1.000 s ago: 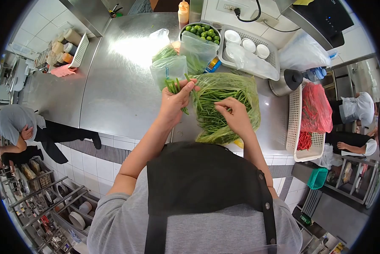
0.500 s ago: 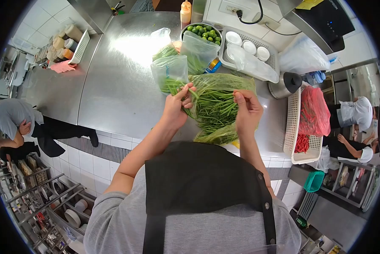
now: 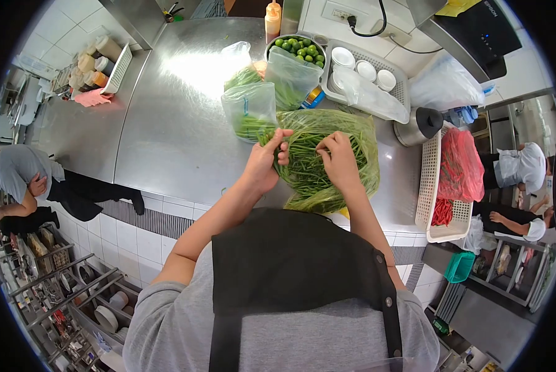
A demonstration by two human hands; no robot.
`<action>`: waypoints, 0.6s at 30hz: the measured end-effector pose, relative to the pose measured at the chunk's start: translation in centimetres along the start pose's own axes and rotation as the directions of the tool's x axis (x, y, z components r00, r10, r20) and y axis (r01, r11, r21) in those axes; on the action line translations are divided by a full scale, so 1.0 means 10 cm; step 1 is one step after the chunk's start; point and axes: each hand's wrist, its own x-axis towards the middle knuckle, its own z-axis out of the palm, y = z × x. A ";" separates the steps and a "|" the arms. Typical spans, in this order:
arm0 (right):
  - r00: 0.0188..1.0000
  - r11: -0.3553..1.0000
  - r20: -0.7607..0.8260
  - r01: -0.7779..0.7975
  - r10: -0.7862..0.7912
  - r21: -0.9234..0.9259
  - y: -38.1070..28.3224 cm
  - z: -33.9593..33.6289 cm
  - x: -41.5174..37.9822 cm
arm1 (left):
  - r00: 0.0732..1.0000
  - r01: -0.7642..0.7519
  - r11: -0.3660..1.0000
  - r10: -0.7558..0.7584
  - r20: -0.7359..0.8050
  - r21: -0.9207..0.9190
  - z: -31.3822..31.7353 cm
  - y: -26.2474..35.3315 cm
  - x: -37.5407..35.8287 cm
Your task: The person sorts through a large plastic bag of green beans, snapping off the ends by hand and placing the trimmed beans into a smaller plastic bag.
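Observation:
A large yellowish clear plastic bag (image 3: 361, 127) lies open in front of me, filled with slender green pods (image 3: 306, 167), perhaps thin chilies or beans. My left hand (image 3: 267, 162) is at the bag's left edge, its fingers closed round a small bunch of these pods. Over the pile, my right hand (image 3: 340, 162) has its fingertips drawn together against the pods; what they pinch is too small to make out. Just beyond my left hand stands a small clear bag (image 3: 248, 102) with more green pods in its bottom.
Beyond are another clear bag (image 3: 290, 74), a bowl of green limes (image 3: 300, 48) and a basket with white containers (image 3: 365, 71). To the right stand a metal jug (image 3: 417, 126) and a cream basket (image 3: 430, 186) with a red bag (image 3: 458, 164). A person (image 3: 27, 180) is at left.
My right hand has moved left and down from the bag's right side onto the pods. My left hand has shifted slightly towards me, and its bunch no longer overlaps the small bag as much.

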 end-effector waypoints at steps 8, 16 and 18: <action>0.981 0.670 -0.059 -0.081 0.184 0.738 -0.40 -0.37 0.03 | 0.950 -0.296 0.754 0.171 0.260 0.586 0.16 -0.03 -0.11; 0.962 0.955 -0.272 0.115 -0.039 0.272 -0.28 -0.20 0.00 | 0.887 -0.422 0.073 0.241 0.394 0.904 0.09 0.12 -0.07; 0.963 0.974 -0.265 0.008 0.054 0.227 -0.14 -0.17 -0.01 | 0.874 -0.458 0.168 0.265 0.407 0.873 0.03 0.14 -0.05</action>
